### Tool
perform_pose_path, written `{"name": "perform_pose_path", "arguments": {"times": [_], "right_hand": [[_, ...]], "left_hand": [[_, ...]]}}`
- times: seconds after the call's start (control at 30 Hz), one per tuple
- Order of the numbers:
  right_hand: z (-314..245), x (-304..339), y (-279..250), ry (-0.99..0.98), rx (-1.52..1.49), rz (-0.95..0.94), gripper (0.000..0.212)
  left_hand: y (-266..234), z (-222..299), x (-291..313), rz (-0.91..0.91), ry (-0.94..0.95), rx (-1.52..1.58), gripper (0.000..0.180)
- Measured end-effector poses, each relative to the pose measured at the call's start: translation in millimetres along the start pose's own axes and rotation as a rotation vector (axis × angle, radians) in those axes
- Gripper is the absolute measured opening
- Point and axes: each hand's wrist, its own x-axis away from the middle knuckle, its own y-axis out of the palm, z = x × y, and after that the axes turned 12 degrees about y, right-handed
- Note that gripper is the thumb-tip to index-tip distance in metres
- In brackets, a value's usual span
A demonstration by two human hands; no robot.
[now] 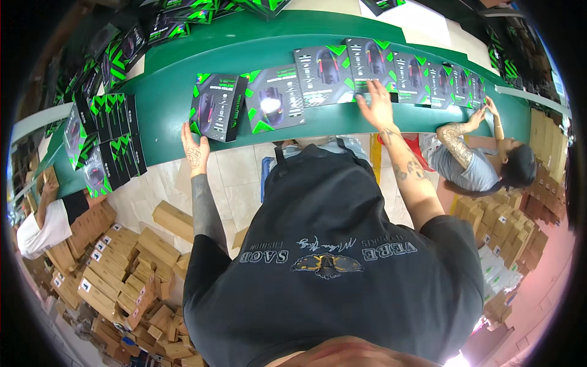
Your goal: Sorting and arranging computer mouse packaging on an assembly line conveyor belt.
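Note:
My left hand (195, 151) lies with straight fingers along the left side of a black and green mouse box (213, 109), which is slightly turned. It does not grip the box. To the right of it, a second black and green box (272, 101) lies face up. My right hand (377, 105) is spread, palm down, at the near edge of a box (370, 58) farther right. Its fingertips overlap that edge; whether they press on it I cannot tell. Between these lies another box (324, 70) of the same kind.
The green table (171, 131) curves across the view. More boxes (411, 76) continue the row rightward, beside a co-worker (474, 156). Upright stacks of boxes (110, 116) stand at the left, near another person (46, 226). Brown cartons (116, 269) crowd the floor at lower left.

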Motion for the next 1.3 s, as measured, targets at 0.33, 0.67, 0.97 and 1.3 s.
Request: {"name": "perform_pose_path", "arguments": {"times": [0.33, 0.67, 0.97, 1.3], "right_hand": [[-60.0, 18.0, 28.5, -0.1, 0.068, -0.139, 0.067], [-62.4, 11.8, 27.7, 0.305, -0.572, -0.521, 0.089], [-30.0, 44.0, 26.4, 0.246, -0.584, -0.489, 0.088], [-85.8, 25.2, 16.7, 0.596, -0.975, -0.553, 0.079]], "left_hand": [[-15.4, 1.0, -26.4, -0.186, -0.448, 0.151, 0.092], [5.7, 80.0, -59.5, -0.369, -0.138, -0.325, 0.115], [-19.3, -21.8, -47.9, 0.048, -0.184, -0.273, 0.095], [-28.6, -21.0, -42.7, -0.06, -0.426, 1.003, 0.07]]}}
